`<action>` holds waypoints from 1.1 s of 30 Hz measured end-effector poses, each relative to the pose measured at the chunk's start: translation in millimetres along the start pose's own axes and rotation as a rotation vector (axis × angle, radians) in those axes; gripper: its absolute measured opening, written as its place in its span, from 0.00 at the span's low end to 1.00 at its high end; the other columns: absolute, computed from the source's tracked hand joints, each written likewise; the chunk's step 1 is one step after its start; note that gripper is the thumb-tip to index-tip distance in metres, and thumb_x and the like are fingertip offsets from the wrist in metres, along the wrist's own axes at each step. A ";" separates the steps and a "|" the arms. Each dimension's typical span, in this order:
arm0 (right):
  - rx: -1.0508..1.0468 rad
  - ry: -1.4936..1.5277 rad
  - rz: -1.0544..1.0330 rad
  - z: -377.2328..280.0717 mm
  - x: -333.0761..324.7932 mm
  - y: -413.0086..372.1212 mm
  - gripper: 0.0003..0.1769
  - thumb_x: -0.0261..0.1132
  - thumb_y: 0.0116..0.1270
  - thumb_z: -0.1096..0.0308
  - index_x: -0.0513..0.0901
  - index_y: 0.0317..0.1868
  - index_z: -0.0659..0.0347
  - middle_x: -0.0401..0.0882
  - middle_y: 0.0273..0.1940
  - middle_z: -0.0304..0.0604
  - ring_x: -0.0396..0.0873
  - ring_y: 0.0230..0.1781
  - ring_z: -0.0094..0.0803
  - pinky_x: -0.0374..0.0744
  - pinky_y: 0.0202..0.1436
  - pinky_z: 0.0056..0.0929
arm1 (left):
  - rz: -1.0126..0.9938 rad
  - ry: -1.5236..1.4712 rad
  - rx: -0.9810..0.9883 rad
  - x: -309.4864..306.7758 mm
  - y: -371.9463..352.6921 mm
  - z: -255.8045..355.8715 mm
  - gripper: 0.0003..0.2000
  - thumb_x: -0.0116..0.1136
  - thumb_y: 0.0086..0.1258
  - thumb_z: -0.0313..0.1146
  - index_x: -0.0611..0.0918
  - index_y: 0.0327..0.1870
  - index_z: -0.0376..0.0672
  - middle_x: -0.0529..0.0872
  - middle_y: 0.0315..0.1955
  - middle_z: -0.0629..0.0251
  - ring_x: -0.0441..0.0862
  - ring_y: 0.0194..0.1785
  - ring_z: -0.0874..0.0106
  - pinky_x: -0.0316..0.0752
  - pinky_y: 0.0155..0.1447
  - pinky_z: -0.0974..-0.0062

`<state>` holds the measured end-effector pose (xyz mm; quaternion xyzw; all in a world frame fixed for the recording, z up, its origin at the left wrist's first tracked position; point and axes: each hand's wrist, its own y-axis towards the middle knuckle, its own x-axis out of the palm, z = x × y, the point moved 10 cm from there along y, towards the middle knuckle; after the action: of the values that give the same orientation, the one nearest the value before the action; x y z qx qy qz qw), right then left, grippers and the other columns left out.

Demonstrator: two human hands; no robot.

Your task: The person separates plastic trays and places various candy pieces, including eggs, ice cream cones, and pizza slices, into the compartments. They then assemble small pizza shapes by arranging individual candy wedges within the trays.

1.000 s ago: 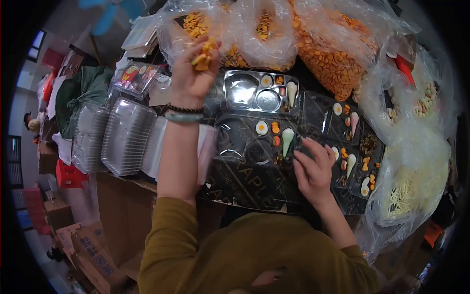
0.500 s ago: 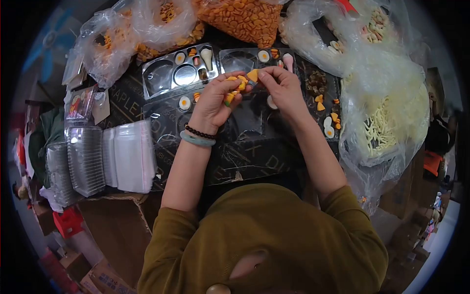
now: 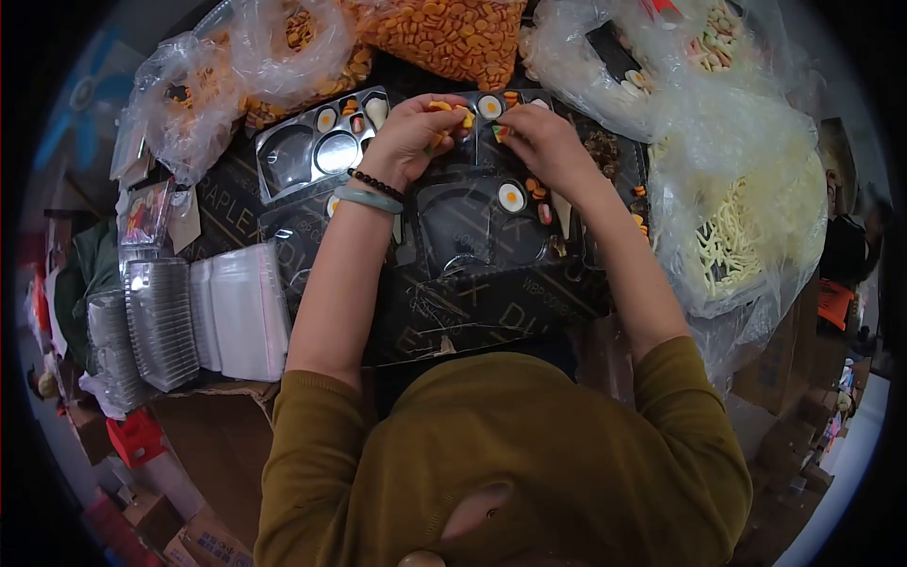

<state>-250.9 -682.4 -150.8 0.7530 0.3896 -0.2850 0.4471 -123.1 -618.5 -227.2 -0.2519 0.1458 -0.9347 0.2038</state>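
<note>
My left hand (image 3: 408, 142) is closed around several small yellow-orange toy food pieces (image 3: 466, 120). Close beside it, my right hand (image 3: 553, 149) pinches a small green and orange piece (image 3: 500, 134) over the upper middle clear plastic tray (image 3: 455, 163). That tray holds a toy fried egg (image 3: 489, 106) and little orange pieces (image 3: 511, 97); my hands hide part of it. Nearer to me lies another clear tray (image 3: 436, 222) with a fried egg (image 3: 511, 197) and other small pieces. A tray (image 3: 281, 163) at upper left holds similar pieces.
Open plastic bags of small pieces line the back, including one full of orange bits (image 3: 453, 42). A big clear bag (image 3: 756, 170) with pale strands (image 3: 727, 246) stands at right. Stacked clear containers (image 3: 161, 317) and flat plastic sleeves (image 3: 248, 307) occupy the left.
Both hands have moved away from my body, toward the back trays. They are slightly farther apart; the right hand now pinches a green and orange piece instead of a yellow-orange wedge.
</note>
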 end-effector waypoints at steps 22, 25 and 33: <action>-0.114 -0.243 -0.052 -2.3 7.4 -5.4 0.08 0.63 0.59 0.72 0.85 0.39 0.59 0.82 0.37 0.42 0.79 0.41 0.41 0.75 0.46 0.41 | 0.012 0.242 0.017 7.5 13.8 -17.0 0.10 0.63 0.66 0.28 0.81 0.47 0.41 0.85 0.35 0.67 0.84 0.35 0.77 0.72 0.32 0.84; 0.011 -0.088 0.029 3.5 -0.7 -0.8 0.07 0.64 0.61 0.71 0.84 0.39 0.61 0.83 0.37 0.44 0.81 0.39 0.41 0.76 0.45 0.40 | -0.004 0.247 0.038 7.4 12.1 -14.6 0.10 0.63 0.66 0.27 0.81 0.47 0.41 0.85 0.35 0.67 0.85 0.35 0.77 0.72 0.32 0.85; 0.432 0.346 0.031 37.2 7.8 -9.0 0.09 0.66 0.62 0.69 0.84 0.42 0.63 0.83 0.35 0.47 0.83 0.35 0.39 0.79 0.43 0.32 | -0.039 0.195 0.055 9.5 7.7 -8.8 0.09 0.64 0.65 0.27 0.81 0.45 0.40 0.86 0.34 0.67 0.84 0.35 0.77 0.71 0.32 0.86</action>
<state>-257.3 -710.5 -177.2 0.8743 0.3787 -0.2219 0.2073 -132.8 -628.1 -233.5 -0.1566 0.1341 -0.9624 0.1771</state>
